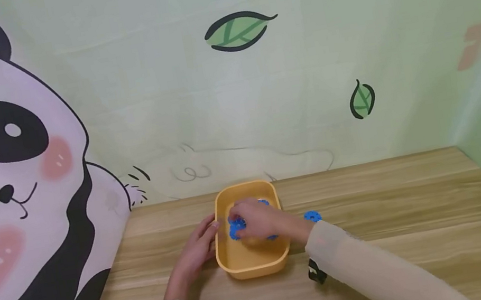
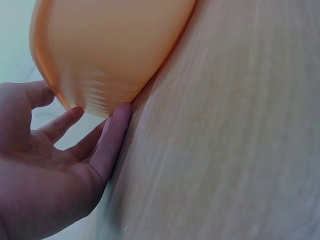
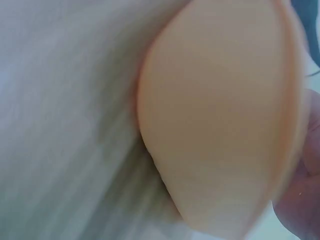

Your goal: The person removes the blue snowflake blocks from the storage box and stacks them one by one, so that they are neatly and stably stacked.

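Observation:
An orange-yellow plastic bin (image 1: 252,260) stands on the wooden table, with several blue notched discs in it. My left hand (image 1: 199,245) rests against the bin's left side. In the left wrist view its fingertips (image 2: 120,112) touch the outer wall, low down by the tabletop, and another finger is at the rim. Inside the bin, my right hand (image 1: 255,218) pinches blue notched discs (image 1: 236,228) between thumb and fingers. More blue discs (image 1: 264,202) show partly behind that hand. The right wrist view has mostly the bin's outer wall (image 3: 215,120), with part of the hand (image 3: 300,195) beyond the rim.
One loose blue disc (image 1: 312,216) lies on the table (image 1: 380,232) to the right of the bin, near the right forearm. Behind the table hangs a pale green backdrop (image 1: 305,79) with a printed panda and leaves.

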Available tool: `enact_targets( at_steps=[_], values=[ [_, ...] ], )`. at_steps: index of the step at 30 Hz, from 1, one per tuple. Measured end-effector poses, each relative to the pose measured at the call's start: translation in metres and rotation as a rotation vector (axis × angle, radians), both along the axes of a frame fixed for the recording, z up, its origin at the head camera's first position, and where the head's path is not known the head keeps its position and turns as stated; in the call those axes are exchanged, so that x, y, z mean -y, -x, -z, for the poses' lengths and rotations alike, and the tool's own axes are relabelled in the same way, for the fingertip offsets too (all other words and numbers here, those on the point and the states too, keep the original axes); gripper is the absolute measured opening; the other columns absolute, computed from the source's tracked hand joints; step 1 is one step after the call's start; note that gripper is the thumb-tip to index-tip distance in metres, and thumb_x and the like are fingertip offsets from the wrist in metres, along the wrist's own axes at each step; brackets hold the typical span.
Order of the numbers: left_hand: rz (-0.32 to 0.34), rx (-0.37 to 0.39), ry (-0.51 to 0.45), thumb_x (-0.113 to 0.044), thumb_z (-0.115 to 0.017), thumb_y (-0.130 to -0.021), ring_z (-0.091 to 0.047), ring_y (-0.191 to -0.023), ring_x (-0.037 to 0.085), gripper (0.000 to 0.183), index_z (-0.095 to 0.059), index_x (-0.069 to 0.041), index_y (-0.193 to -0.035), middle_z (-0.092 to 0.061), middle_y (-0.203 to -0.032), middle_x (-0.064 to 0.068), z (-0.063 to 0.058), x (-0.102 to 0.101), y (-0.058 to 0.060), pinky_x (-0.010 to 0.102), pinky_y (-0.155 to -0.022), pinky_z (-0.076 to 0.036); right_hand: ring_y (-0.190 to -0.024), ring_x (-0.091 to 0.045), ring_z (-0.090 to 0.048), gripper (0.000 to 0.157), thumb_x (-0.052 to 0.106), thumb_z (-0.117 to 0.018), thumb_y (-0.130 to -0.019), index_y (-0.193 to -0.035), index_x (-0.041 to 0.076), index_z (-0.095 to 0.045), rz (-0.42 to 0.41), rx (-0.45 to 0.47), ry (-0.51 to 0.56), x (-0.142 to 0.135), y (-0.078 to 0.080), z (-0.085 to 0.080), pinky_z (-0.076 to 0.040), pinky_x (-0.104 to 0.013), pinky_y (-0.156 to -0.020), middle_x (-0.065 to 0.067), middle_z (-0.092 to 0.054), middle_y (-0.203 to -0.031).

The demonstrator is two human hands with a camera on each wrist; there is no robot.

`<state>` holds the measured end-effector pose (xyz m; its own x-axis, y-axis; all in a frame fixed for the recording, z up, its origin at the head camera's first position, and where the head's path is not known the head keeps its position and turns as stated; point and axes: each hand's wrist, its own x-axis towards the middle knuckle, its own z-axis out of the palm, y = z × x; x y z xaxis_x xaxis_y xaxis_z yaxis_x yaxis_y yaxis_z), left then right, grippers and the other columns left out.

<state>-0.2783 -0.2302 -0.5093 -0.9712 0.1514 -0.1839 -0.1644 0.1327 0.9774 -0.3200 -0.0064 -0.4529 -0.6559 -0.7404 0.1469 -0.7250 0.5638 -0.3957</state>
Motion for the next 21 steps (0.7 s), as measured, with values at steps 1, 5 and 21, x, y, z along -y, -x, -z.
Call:
enact_targets(
  at_steps=[1,5,21],
  values=[
    [-0.005,0.002,0.001,-0.041,-0.051,-0.113,-0.061,-0.132,0.039,0.058,-0.040,-0.014,-0.163,-0.050,-0.155,0.026,0.000,0.000,0.001,0.049,-0.102,-0.057,-0.102,-0.021,-0.064,0.032,0.020,-0.083,-0.092,-0.116,0.001,-0.074,-0.009,-0.005,0.012,-0.004,-0.001,-0.003,-0.054,-0.036,-0.097,-0.008,-0.072,-0.111],
    [-0.018,0.004,0.001,-0.040,-0.052,-0.113,-0.063,-0.130,0.037,0.058,-0.040,-0.014,-0.163,-0.053,-0.153,0.024,0.001,-0.002,0.002,0.049,-0.101,-0.058,-0.103,-0.024,-0.067,0.031,0.018,-0.081,-0.093,-0.116,-0.002,-0.073,-0.023,-0.001,0.053,-0.027,-0.007,-0.017,-0.056,-0.039,-0.096,-0.012,-0.073,-0.110],
    [-0.017,0.034,0.046,-0.047,-0.052,-0.111,-0.063,-0.131,0.034,0.062,-0.039,-0.017,-0.164,-0.049,-0.158,0.019,-0.001,0.000,0.001,0.050,-0.105,-0.055,-0.109,-0.025,-0.067,0.030,0.018,-0.082,-0.094,-0.118,0.003,-0.073,0.142,0.022,0.025,-0.128,-0.008,-0.030,-0.058,-0.045,-0.097,-0.006,-0.072,-0.113]
  ],
)
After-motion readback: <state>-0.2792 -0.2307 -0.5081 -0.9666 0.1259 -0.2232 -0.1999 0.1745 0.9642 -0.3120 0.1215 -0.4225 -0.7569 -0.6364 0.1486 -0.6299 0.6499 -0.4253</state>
